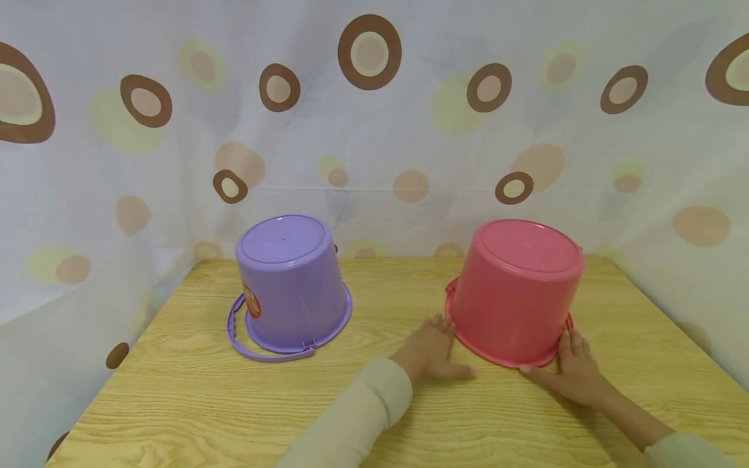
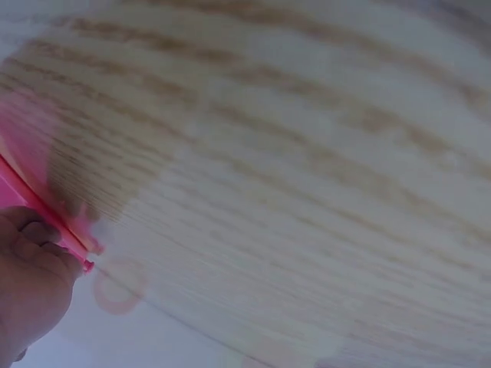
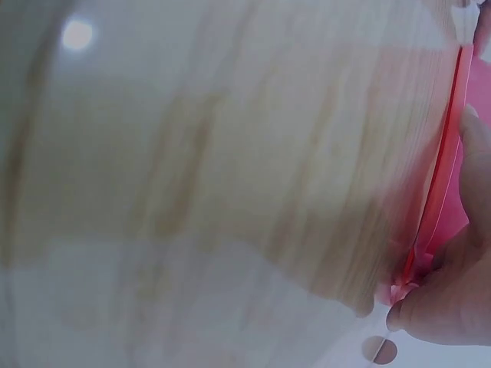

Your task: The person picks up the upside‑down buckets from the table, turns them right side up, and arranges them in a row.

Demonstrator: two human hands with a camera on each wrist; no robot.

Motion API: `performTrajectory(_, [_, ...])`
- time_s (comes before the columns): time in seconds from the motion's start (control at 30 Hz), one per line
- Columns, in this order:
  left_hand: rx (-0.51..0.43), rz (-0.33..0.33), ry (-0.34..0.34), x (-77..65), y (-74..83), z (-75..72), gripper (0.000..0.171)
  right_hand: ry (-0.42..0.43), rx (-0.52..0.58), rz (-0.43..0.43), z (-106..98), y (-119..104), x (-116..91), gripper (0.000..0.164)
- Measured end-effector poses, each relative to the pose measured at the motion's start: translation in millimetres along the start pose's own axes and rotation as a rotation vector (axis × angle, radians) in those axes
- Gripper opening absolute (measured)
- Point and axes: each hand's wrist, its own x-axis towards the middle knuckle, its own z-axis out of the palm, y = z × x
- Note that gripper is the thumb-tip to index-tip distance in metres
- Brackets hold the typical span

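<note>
A pink bucket (image 1: pixel 515 305) stands upside down on the wooden table, its base facing up. My left hand (image 1: pixel 432 351) is at the left side of its rim, fingertips right against the edge and thumb spread out over the table. On the other side, my right hand (image 1: pixel 576 374) has its thumb along the front of the rim and its fingers at the right side. The left wrist view shows my left fingers beside the red rim (image 2: pixel 46 203). In the right wrist view the rim (image 3: pixel 441 169) runs along my right thumb and fingers.
A purple bucket (image 1: pixel 292 292), also upside down, stands to the left, its handle (image 1: pixel 257 356) lying out on the table and an orange-red sticker on its side. The wood-grain table (image 1: pixel 234 403) ends at a curtain (image 1: pixel 374 130) patterned with brown and yellow circles.
</note>
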Motion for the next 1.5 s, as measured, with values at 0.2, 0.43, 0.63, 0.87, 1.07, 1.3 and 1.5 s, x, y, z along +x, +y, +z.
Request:
performTrajectory(0.2, [-0.017, -0.006, -0.006, -6.9, 4.7, -0.6, 0.092, 0.010, 0.002, -0.028, 0, 5, 1, 0.112])
performTrajectory(0.43, [0.046, -0.004, -0.006, -11.2, 9.2, 1.0, 0.093, 0.067, 0.022, -0.100, 3, 10, 1, 0.108])
performTrajectory(0.63, [0.056, 0.001, -0.006, -14.9, 11.2, 2.5, 0.092, 0.041, 0.037, -0.096, 2, 11, 2, 0.110])
performTrajectory(0.87, [0.038, 0.007, -0.011, -21.6, 12.9, 2.1, 0.092, 0.050, 0.059, -0.122, 2, 11, 1, 0.112])
performTrajectory(1.07, [0.081, 0.018, 0.006, -24.2, 14.7, 3.7, 0.093, 0.030, 0.068, -0.126, 0, 12, 2, 0.115])
performTrajectory(1.3, [0.117, 0.000, -0.007, -30.3, 21.3, 6.3, 0.096, -0.013, 0.097, -0.121, -3, 17, 2, 0.114])
performTrajectory(1.5, [0.163, -0.024, -0.025, -33.1, 23.7, 6.9, 0.096, 0.003, 0.106, -0.151, -2, 18, 3, 0.113])
